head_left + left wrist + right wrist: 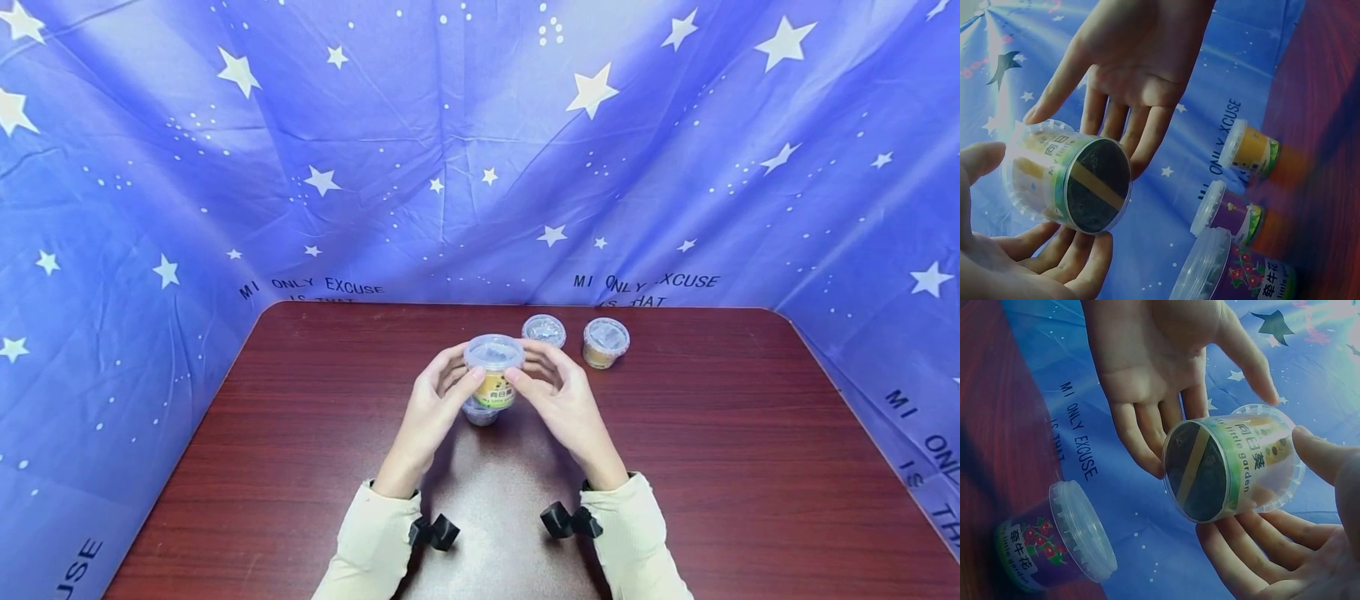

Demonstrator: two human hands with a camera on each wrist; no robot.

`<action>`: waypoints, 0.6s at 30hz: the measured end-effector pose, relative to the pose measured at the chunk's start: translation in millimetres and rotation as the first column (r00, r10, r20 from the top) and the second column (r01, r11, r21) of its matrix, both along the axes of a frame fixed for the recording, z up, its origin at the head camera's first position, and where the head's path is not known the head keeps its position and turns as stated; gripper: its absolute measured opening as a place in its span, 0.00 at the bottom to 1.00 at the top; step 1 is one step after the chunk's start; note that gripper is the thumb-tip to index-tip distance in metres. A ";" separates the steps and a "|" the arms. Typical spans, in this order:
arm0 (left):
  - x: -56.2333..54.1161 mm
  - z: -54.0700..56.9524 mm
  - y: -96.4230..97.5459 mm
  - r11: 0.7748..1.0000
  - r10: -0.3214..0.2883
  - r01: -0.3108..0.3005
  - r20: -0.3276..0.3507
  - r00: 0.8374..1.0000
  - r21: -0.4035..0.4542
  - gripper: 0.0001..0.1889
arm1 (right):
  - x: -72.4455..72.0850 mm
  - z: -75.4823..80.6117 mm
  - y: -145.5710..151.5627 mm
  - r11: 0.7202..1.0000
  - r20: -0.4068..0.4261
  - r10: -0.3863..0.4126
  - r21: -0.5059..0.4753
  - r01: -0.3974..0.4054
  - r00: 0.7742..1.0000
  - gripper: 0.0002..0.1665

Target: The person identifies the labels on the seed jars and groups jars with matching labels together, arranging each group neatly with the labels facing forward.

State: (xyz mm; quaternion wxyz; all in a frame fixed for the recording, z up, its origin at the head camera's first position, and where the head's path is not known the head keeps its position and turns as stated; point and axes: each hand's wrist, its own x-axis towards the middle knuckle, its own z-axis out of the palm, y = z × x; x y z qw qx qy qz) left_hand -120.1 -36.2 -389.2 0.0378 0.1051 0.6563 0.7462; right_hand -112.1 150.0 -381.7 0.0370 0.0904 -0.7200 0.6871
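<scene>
Both hands hold up a clear plastic cup point(497, 387) with a clear lid, one hand on each side. Its label is yellow and green with "My little garden" printed on it. In the left wrist view the cup's dark base point(1099, 187) shows a tan strip across it. My left hand point(432, 400) has its thumb on the label side, fingers curved behind. My right hand point(566, 396) mirrors it, thumb on the front. Below and partly hidden, a second lidded cup point(482, 415) stands on the table; its purple label point(1038, 547) shows red flowers.
Two more lidded cups stand toward the table's back edge: one with a purple label point(1244, 219) and one with a yellow label point(600, 357). The dark red wooden table point(300, 433) meets a blue star-patterned cloth point(420, 208) at the back and sides.
</scene>
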 end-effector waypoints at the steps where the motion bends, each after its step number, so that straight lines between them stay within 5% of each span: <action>1: 0.0 0.1 0.4 1.000 -0.002 0.002 -0.003 1.000 0.000 0.22 | 0.0 0.0 -0.3 1.000 0.001 -0.001 -0.001 0.001 1.000 0.26; 18: 0.3 1.4 -2.3 1.000 0.007 -0.007 0.018 1.000 -0.008 0.20 | -0.5 -0.5 1.2 1.000 -0.017 0.028 0.002 -0.028 0.999 0.23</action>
